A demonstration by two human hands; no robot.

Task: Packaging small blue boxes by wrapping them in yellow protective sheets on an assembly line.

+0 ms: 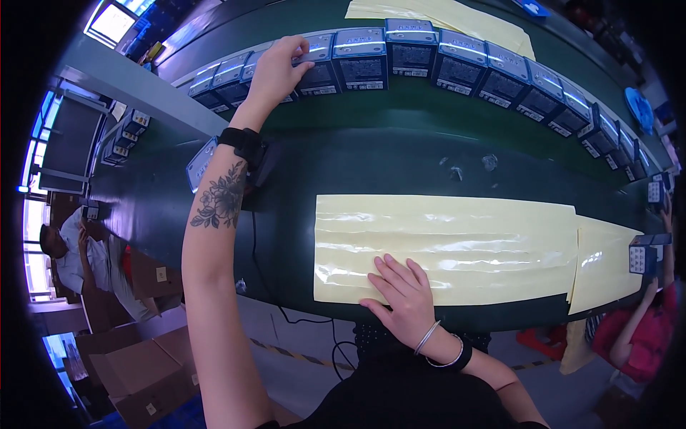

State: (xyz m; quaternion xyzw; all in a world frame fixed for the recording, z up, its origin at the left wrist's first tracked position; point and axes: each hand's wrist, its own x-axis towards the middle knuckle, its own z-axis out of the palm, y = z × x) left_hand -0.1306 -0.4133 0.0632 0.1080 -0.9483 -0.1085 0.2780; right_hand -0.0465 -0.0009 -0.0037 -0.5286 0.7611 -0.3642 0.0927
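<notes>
A small blue-grey printed carton (pixel 313 66), standing in the curved row of matching cartons (pixel 457 68) on the dark green conveyor belt (pixel 400 150), is gripped from above by the left hand (pixel 275 71), fingers curled over its top. The right hand (pixel 404 297) is laid flat, fingers spread, on the glossy pale yellow backing sheet (pixel 457 243) at the near edge, with nothing held.

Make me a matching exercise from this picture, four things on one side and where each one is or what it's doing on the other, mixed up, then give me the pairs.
Things:
1. left hand
2. right hand
3. yellow sheets
4. black wristband

Places or states:
A. lying flat on the dark green table
B. worn on the tattooed left forearm
C. reaching to a box in the row of boxes at the far edge
D. resting palm down on the near edge of a sheet

Pairs: 1-C, 2-D, 3-A, 4-B
</notes>
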